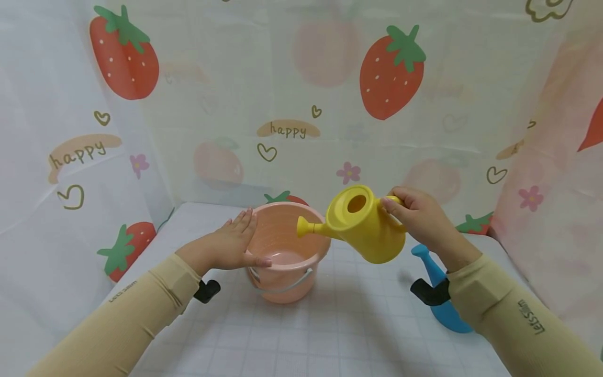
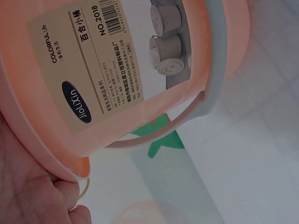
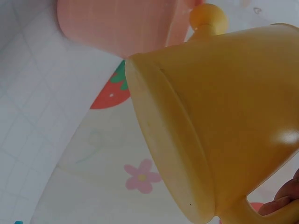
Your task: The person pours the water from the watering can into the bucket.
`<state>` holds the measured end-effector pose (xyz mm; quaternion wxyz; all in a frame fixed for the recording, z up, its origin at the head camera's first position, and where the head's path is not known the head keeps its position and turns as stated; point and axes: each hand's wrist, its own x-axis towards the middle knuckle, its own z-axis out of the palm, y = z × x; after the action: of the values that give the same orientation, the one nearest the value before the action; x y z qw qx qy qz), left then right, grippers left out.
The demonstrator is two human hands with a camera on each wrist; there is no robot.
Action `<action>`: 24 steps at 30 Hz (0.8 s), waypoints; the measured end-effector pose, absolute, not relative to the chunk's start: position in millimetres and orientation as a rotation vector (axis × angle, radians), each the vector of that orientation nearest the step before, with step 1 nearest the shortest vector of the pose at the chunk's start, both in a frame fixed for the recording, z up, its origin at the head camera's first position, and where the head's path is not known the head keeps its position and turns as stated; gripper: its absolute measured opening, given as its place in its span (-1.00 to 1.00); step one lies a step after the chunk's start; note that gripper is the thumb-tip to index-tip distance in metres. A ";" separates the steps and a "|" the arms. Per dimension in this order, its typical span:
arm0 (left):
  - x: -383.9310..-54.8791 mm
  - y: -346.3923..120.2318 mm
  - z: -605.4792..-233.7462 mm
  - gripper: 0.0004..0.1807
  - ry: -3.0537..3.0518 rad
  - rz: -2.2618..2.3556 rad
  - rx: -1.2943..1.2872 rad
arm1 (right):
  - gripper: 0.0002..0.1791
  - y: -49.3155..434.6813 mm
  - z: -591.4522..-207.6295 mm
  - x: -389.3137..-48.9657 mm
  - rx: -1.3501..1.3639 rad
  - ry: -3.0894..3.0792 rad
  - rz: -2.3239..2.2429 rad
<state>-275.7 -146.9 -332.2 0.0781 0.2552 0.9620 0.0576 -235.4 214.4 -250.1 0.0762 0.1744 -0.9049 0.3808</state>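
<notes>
A pink bucket (image 1: 282,285) stands on the table, its white handle hanging down at the front. My left hand (image 1: 226,243) rests on the bucket's left rim with straight fingers, the thumb along the near edge. The left wrist view shows a paper label (image 2: 88,60) on the bucket's side. By its handle my right hand (image 1: 419,214) grips a yellow watering can (image 1: 377,235), raised above the table and tilted to the left. The can's spout head (image 1: 303,226) points over the bucket's opening. Under my right wrist is a blue watering can (image 1: 449,317), partly hidden by the sleeve.
A white checked cloth (image 1: 348,335) covers the table. Behind and at both sides hang curtains (image 1: 282,78) printed with strawberries, hearts and the word "happy". Black wrist mounts (image 1: 207,290) show below both cuffs.
</notes>
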 end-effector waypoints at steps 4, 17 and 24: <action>-275.3 -146.8 -331.7 0.33 2.882 0.169 0.768 | -0.59 214.4 -249.6 -235.7 0.540 -2.713 1.131; -276.8 -146.4 -333.3 0.30 2.889 0.161 0.764 | -0.61 213.4 -247.1 -236.2 0.530 -2.738 1.084; -276.9 -146.1 -332.9 0.30 2.888 0.165 0.764 | -0.62 212.6 -246.1 -236.7 0.533 -2.747 1.079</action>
<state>-276.9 -146.1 -332.9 0.0747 0.2546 0.9626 0.0549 -236.7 212.6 -246.1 0.0714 0.1774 -0.9136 0.3588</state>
